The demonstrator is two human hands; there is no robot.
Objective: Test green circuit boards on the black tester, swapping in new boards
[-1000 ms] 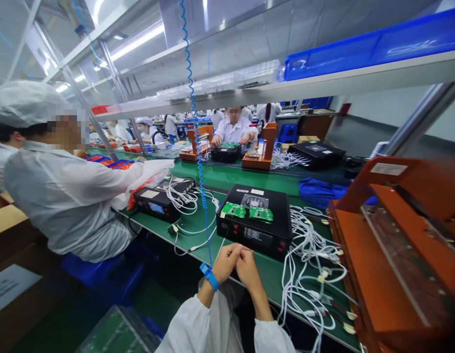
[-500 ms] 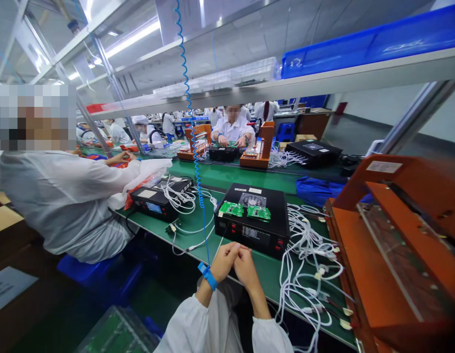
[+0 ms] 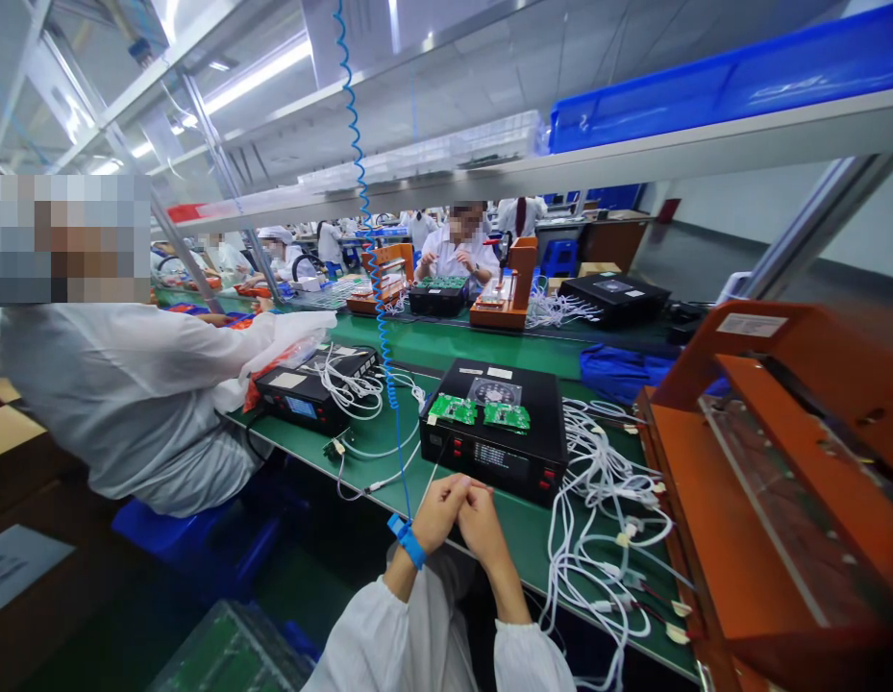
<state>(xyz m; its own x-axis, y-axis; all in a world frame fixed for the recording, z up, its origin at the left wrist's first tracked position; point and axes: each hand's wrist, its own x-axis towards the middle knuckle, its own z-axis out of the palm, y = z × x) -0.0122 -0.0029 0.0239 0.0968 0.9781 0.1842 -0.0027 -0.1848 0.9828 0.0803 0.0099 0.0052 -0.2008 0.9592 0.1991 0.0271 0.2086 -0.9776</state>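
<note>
Green circuit boards [image 3: 453, 409], two of them, lie side by side with a narrow gap on top of a black box [image 3: 482, 437], just right of the middle of the frame. Watching from my end through the head camera, I have both hands at lower centre, in front of that box and apart from the boards. My left hand [image 3: 437, 509] and right hand [image 3: 481, 519] meet at the fingers, which are curled in and together; the view into them is poor, so I can't tell whether anything sits between them. A blue wristband [image 3: 407, 541] rings my left wrist, and a coiled blue cord [image 3: 383, 336] hangs down toward it from the top of the frame.

Right of the box I see a tangle of white cables [image 3: 605, 461] spilling over the near edge of the green worktop [image 3: 388, 485]. Beyond them an orange fixture [image 3: 695, 481] fills the lower right. Left of centre, a smaller black unit [image 3: 310, 386] with a lit display has more white cable heaped on it. At the left edge sits a co-worker in white [image 3: 129, 384]; another person [image 3: 450, 252] faces me at upper centre, both hands raised over green boards.
</note>
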